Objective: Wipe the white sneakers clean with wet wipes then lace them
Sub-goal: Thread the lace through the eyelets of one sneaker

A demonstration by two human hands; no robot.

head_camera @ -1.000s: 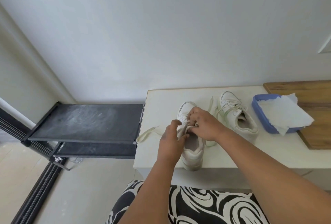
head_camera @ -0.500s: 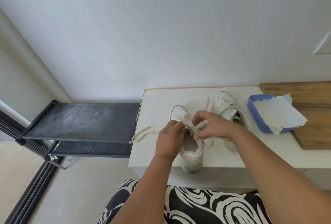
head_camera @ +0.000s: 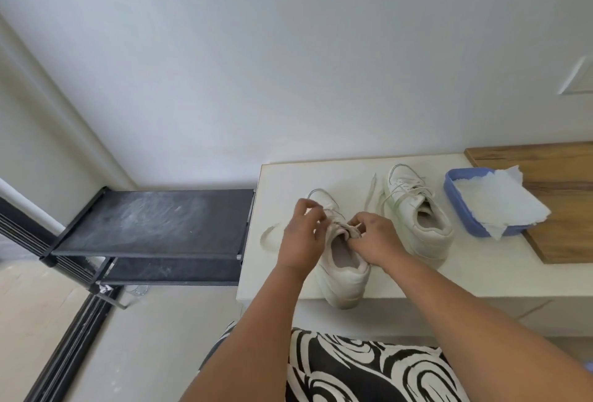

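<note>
A white sneaker [head_camera: 345, 268] lies on the white table [head_camera: 481, 270], its heel over the front edge. My left hand [head_camera: 301, 234] sits on its left side, fingers curled at the lace near the toe. My right hand [head_camera: 373, 236] pinches the tongue and lace at the shoe's throat. A loose end of its pale lace [head_camera: 268, 234] trails left on the table. The second white sneaker [head_camera: 417, 212] stands to the right, laced, with a lace end [head_camera: 370, 191] lying beside it.
A blue tray [head_camera: 462, 209] holding white wipes [head_camera: 495, 202] rests partly on a wooden board [head_camera: 561, 196] at the right. A black shoe rack [head_camera: 150, 225] stands left of the table. A black-and-white patterned cloth [head_camera: 369, 369] covers my lap.
My left hand has slid forward along the sneaker toward its toe. My right hand has drawn back to the tongue. The view has shifted a little to the left.
</note>
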